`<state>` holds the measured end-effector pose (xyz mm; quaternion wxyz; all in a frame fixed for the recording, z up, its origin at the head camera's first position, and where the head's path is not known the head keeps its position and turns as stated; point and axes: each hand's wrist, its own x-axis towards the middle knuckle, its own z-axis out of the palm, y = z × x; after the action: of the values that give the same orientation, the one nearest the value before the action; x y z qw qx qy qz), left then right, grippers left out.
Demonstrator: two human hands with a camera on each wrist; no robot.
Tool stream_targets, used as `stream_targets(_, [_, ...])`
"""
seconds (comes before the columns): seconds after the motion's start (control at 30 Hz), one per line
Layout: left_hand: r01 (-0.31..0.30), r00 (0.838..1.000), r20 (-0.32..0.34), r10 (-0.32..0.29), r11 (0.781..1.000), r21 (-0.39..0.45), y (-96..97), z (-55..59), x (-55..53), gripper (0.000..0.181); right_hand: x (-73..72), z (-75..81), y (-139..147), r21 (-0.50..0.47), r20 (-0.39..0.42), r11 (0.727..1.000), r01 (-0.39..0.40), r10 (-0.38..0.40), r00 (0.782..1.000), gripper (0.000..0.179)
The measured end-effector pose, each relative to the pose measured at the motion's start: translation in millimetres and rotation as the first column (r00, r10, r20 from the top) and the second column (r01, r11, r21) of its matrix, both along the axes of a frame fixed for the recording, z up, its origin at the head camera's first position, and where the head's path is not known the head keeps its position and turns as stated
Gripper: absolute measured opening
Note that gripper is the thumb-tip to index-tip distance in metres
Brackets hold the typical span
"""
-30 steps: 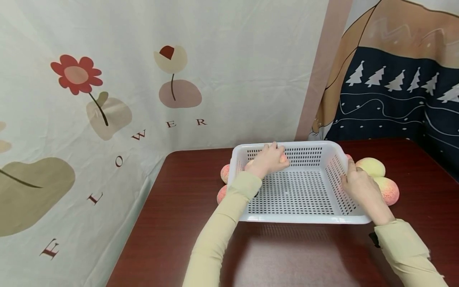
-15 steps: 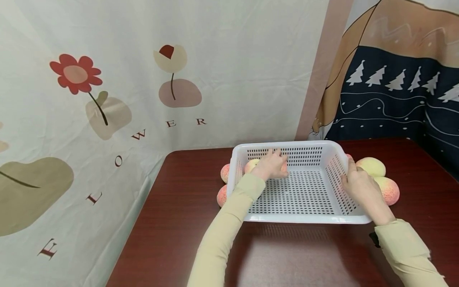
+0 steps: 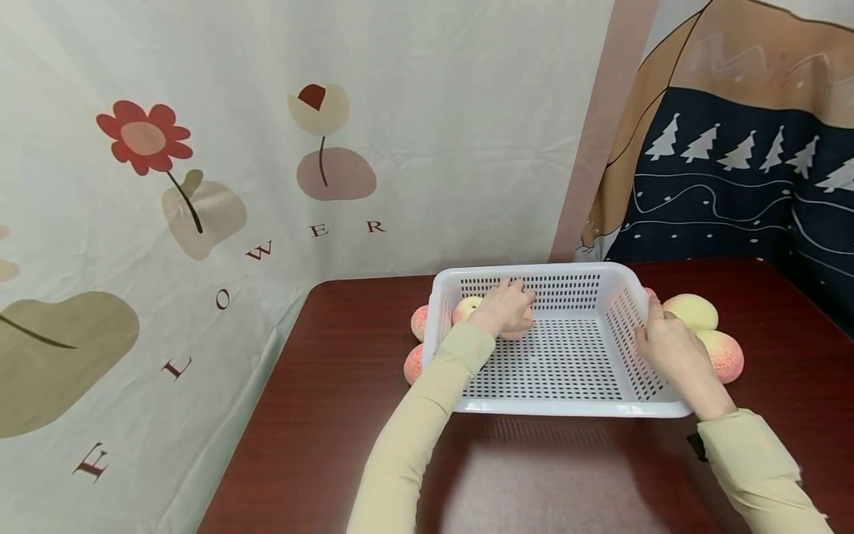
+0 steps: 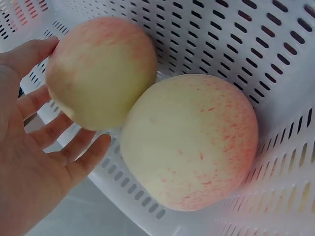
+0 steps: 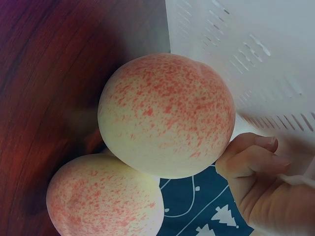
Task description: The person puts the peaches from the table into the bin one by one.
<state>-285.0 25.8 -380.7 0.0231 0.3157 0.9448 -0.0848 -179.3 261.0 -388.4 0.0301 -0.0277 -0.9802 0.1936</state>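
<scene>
Left hand is holding a peach in the left half of the basket, toward the far wall: thumb tip touching its side, fingers curving loosely round it, little finger standing off the skin. Right hand is gripping the basket by its right rim, fingers curling over the edge.

Held peach is looking round and smooth, pale yellow-green, pink-red blush spreading over one end. Second peach is sitting to its left in the basket, cream-yellow, red flecks thickening to a blush on one side; left wrist view is showing the two overlapping, can't confirm contact.

Basket is showing white walls, rounded corners, rows of slots through sides and floor. Two redder peaches are poking out past its left side. On the right, a near peach and a far peach are lying on the desk, cream skin, red speckling; the near one is sitting just beside the right hand. Pale flower-print curtain is hanging behind.
</scene>
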Motion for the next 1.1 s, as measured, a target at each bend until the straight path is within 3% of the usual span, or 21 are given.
stream_targets(0.3, [0.028,0.999,0.034,-0.028,1.0,-0.001,-3.3,10.6,3.9,0.042,-0.3,-0.5,0,0.004,0.011,1.0,0.011,-0.011,1.0,0.066])
stream_targets(0.53, [0.014,0.995,0.095,-0.021,0.998,0.068,-15.4,28.8,9.1,0.042,-0.5,0.2,0,0.007,0.007,1.0,0.005,-0.005,1.0,0.066])
stream_targets(0.8, [-0.017,0.996,0.088,0.004,0.989,0.145,-41.2,44.8,21.9,0.043,-0.5,0.2,0,0.007,0.012,1.0,0.004,-0.004,1.0,0.066])
stream_targets(1.0, [0.052,0.997,0.041,-0.063,0.973,0.223,-62.4,57.5,36.8,0.037,-1.4,1.2,0,0.008,0.03,1.0,0.013,-0.014,0.999,0.067])
stream_targets(1.1, [0.057,0.997,0.028,-0.066,0.965,0.257,-73.4,62.5,44.7,0.036,-1.6,1.6,1,0.008,0.035,1.0,0.012,-0.013,0.999,0.068])
